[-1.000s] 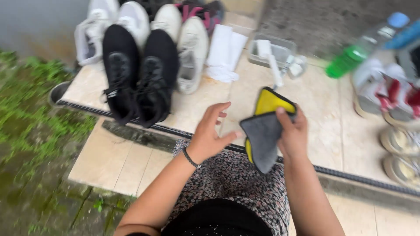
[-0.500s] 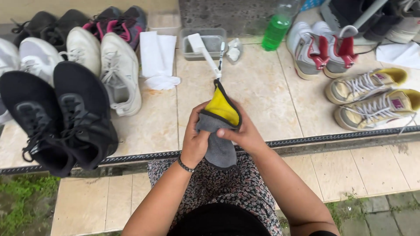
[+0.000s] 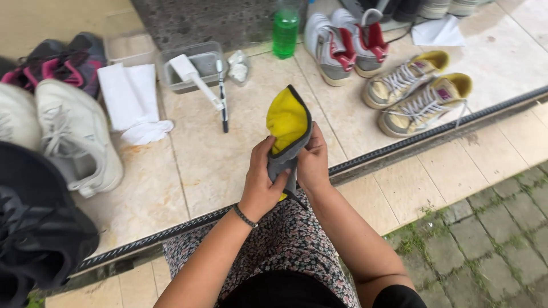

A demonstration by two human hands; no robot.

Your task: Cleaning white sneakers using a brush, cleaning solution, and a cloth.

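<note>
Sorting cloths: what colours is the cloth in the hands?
Yellow cloth, grey backing, dark edge; head view.

Both hands hold a yellow-and-grey cloth [image 3: 288, 128] upright over the lap. Left hand [image 3: 261, 185] wraps its grey lower part; right hand [image 3: 313, 162] clasps the other side, fingers closed. Beyond, on tiled floor [image 3: 217, 165]: a grey tray [image 3: 191, 65] with a white brush [image 3: 197, 80], black pen [image 3: 222, 100] beside it, green bottle [image 3: 285, 31], yellow-lined sneakers [image 3: 419, 94], white sneaker [image 3: 74, 137].
</note>
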